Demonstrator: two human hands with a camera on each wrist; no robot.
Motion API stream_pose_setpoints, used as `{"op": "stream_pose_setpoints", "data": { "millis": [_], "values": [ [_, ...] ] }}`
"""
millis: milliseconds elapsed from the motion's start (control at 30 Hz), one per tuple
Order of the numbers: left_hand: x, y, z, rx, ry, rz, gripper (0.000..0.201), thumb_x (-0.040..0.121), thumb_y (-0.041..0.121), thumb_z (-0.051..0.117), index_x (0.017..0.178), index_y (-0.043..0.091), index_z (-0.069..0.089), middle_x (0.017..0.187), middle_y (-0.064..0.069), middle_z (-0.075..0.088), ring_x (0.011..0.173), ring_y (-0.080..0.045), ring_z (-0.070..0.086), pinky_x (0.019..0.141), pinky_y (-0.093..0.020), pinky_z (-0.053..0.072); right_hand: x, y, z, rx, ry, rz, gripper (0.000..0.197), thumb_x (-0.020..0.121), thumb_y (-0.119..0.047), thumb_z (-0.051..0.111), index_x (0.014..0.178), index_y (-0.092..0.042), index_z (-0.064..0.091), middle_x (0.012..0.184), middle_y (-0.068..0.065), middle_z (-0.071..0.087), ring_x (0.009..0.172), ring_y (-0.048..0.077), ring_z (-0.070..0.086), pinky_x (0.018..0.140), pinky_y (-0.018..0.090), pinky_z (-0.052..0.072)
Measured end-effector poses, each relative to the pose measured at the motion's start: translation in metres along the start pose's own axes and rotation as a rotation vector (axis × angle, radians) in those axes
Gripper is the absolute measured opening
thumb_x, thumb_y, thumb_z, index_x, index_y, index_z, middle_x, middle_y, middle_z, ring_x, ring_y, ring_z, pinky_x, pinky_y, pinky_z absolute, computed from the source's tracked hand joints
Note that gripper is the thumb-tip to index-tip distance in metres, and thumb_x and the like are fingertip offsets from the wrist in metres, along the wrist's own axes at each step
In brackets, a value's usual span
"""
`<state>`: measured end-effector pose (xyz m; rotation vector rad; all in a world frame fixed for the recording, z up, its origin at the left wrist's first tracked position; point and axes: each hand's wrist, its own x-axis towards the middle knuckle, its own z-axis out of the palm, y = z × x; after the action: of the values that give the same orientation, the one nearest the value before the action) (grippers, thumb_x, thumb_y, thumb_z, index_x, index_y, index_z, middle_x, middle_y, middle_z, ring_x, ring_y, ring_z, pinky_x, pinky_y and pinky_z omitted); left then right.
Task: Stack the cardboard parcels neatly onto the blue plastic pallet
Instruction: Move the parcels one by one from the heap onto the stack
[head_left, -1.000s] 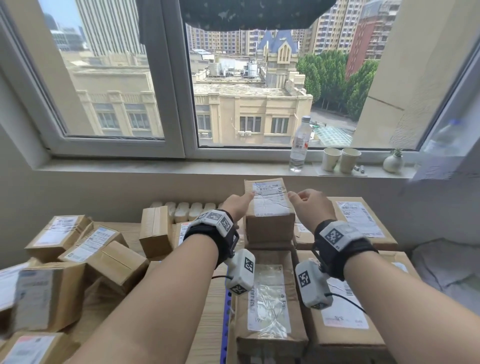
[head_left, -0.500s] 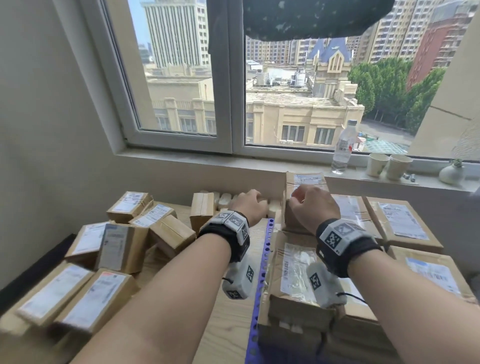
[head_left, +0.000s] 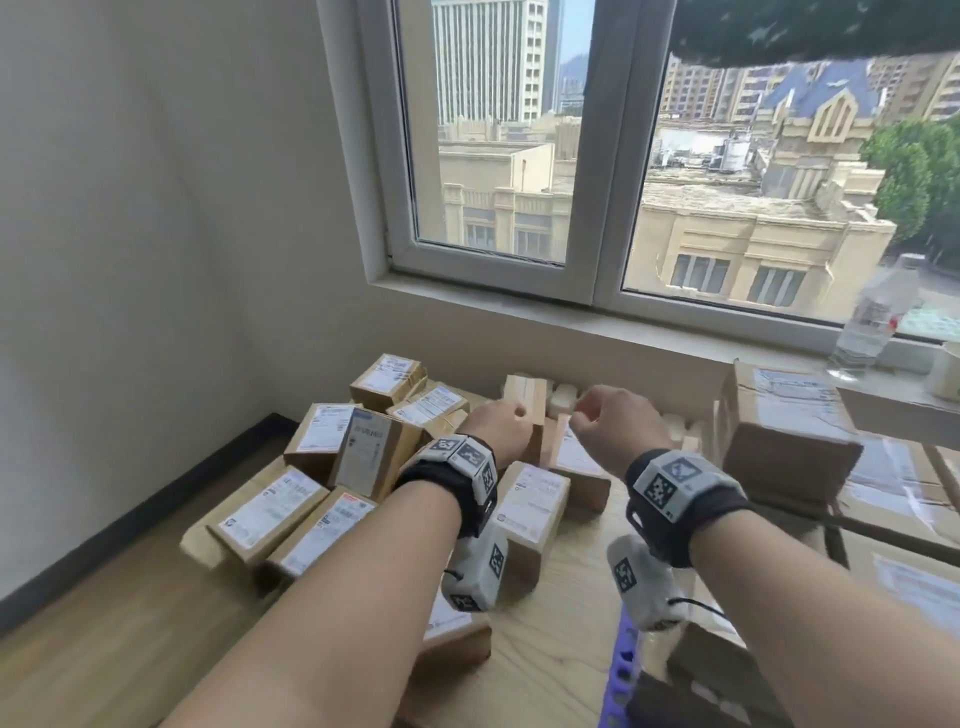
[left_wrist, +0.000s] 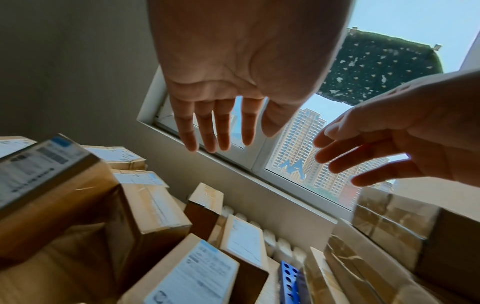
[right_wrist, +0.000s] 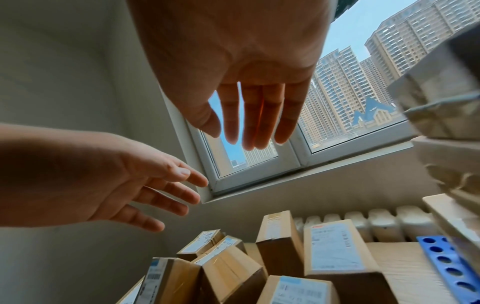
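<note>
Several loose cardboard parcels (head_left: 358, 457) with white labels lie in a heap on the wooden floor at the left. More parcels (head_left: 779, 431) are stacked at the right on the blue plastic pallet (head_left: 621, 670), of which only the perforated edge shows. My left hand (head_left: 501, 428) and right hand (head_left: 613, 431) hover side by side above the parcels between heap and pallet, near an upright parcel (head_left: 527, 395). The wrist views show the left hand's fingers (left_wrist: 215, 127) and the right hand's fingers (right_wrist: 254, 119) straight and spread, holding nothing.
A white wall closes the left side and a window wall the back, with a radiator (head_left: 563, 397) low behind the parcels. A water bottle (head_left: 872, 317) and a cup (head_left: 945, 371) stand on the sill. Bare wooden floor (head_left: 104, 649) lies at the near left.
Both hands have let go of the top parcel on the pallet stack and swung left over the loose heap. The head view has turned left with them.
</note>
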<state>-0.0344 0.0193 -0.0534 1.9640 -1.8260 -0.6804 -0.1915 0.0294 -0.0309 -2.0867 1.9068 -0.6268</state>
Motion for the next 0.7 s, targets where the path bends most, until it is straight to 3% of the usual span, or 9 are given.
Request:
{"op": "stream_pose_setpoints", "data": {
  "millis": [167,333,433,533,700],
  "values": [
    [0.017,-0.053,-0.028,0.007,0.0,-0.042,0.036,0.098,0.024,0.04,0.13,0.016,0.056,0.133,-0.008,0.057,0.12,-0.026,0.053,0.101,-0.036,0.043,0.02,-0.044,0.038,-0.017,-0.069,-0.026,0.021,0.092,-0.029,0.051,0.1,-0.022,0.069,0.097,-0.003,0.067,0.086,0.017,0.059,0.067,0.027,0.043],
    [0.048,-0.11,-0.06,-0.016,-0.016,-0.078,0.035,0.097,0.025,0.042,0.13,0.02,0.055,0.134,-0.004,0.057,0.12,-0.024,0.053,0.097,-0.032,0.041,0.046,-0.091,0.081,0.015,-0.099,-0.003,0.021,0.088,-0.028,0.051,0.098,-0.023,0.07,0.099,-0.002,0.07,0.091,0.018,0.062,0.082,0.035,0.053],
    [0.07,-0.142,-0.081,-0.022,-0.03,-0.09,0.039,0.097,0.025,0.041,0.134,0.022,0.052,0.138,-0.005,0.054,0.124,-0.025,0.051,0.103,-0.034,0.041,0.066,-0.117,0.104,0.01,-0.104,0.014,0.02,0.089,-0.03,0.052,0.099,-0.024,0.069,0.1,-0.004,0.068,0.092,0.017,0.061,0.082,0.032,0.051],
    [0.093,-0.176,-0.097,-0.041,-0.037,-0.085,0.039,0.096,0.028,0.042,0.134,0.024,0.051,0.136,-0.004,0.055,0.118,-0.025,0.055,0.1,-0.037,0.046,0.083,-0.14,0.13,0.031,-0.118,0.048,0.021,0.091,-0.03,0.052,0.102,-0.022,0.068,0.101,-0.004,0.068,0.09,0.015,0.059,0.078,0.029,0.048],
    [0.127,-0.231,-0.117,-0.058,-0.017,-0.131,0.042,0.096,0.029,0.046,0.137,0.02,0.047,0.138,-0.006,0.054,0.122,-0.026,0.052,0.101,-0.035,0.043,0.095,-0.164,0.176,0.085,-0.167,0.152,0.02,0.094,-0.029,0.054,0.11,-0.02,0.063,0.104,-0.002,0.068,0.088,0.014,0.06,0.079,0.029,0.049]
  ]
}}
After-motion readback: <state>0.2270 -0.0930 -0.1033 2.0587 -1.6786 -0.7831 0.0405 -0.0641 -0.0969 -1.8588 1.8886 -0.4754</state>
